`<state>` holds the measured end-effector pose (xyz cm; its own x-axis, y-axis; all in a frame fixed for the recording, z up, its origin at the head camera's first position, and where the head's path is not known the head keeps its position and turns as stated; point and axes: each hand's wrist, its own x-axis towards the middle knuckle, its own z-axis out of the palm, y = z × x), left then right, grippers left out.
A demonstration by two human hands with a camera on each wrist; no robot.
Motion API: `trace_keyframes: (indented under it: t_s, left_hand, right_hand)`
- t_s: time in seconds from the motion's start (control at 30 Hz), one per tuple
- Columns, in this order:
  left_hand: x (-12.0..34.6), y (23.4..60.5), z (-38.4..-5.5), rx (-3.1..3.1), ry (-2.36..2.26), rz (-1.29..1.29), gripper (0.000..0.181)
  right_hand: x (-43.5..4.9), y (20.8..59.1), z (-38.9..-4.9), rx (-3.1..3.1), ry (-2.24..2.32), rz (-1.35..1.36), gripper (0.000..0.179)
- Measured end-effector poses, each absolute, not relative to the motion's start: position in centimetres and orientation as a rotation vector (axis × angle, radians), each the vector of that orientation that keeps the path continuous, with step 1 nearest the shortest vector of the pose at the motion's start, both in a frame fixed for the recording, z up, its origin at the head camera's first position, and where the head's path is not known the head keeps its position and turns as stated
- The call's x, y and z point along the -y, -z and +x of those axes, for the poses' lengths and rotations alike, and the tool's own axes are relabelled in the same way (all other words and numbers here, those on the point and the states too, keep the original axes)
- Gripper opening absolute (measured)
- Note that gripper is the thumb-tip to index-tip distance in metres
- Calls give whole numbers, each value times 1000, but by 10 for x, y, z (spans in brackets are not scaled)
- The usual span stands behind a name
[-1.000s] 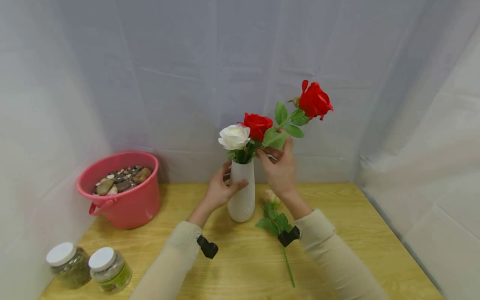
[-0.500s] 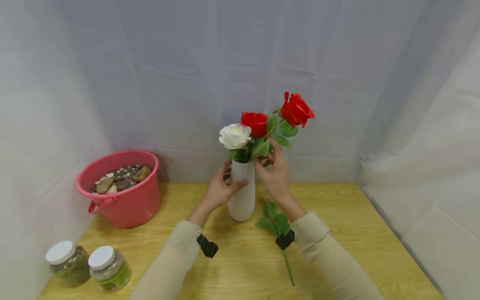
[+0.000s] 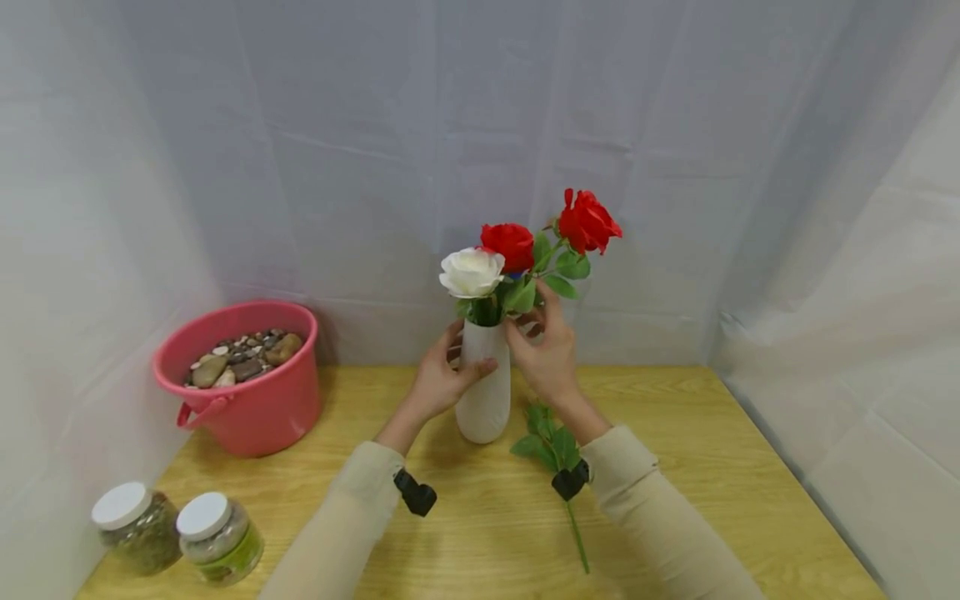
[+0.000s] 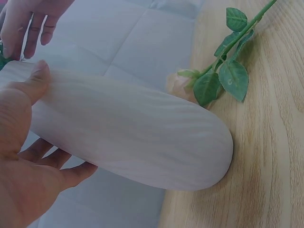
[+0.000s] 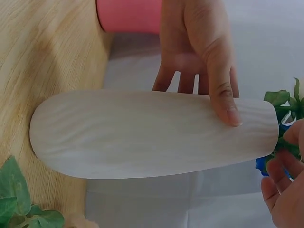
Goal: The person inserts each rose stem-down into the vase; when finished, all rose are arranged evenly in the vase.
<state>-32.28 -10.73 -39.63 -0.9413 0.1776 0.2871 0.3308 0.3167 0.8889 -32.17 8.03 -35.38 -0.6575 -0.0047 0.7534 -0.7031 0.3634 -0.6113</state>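
Observation:
A white vase stands upright on the table, its upper part gripped by my left hand with thumb in front and fingers behind. A white rose and a red rose rise from its mouth. My right hand pinches the stem of a second red rose right at the vase's rim. That bloom leans to the right, and its lower stem is hidden. Bits of a blue flower show by the rim in the right wrist view. A pale rose lies on the table beside the vase.
A pink bucket with stones sits at the left. Two jars with white lids, a darker jar and a green-labelled jar, stand at the front left. Pale sheeting encloses the wooden table.
My right hand has moved left and down to the vase's mouth, bringing the second red rose lower and closer to the other blooms. My left hand keeps its grip on the vase.

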Motion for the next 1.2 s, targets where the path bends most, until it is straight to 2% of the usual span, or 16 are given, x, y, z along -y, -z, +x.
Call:
trace_keyframes:
  t_s: [0.4,0.83,1.2]
  left_hand:
    - [107,395,-323,2446,1684,-471,92]
    - [107,395,-322,2440,1688,-474,90]
    - [106,395,-322,2438,1694,-468,89]
  right_hand:
    - [-78,353,-324,2013,-1335,555,54]
    - [-71,350,-327,1970,-1393,518,29]
    - [-69,347,-328,2083,-1380,430,26]
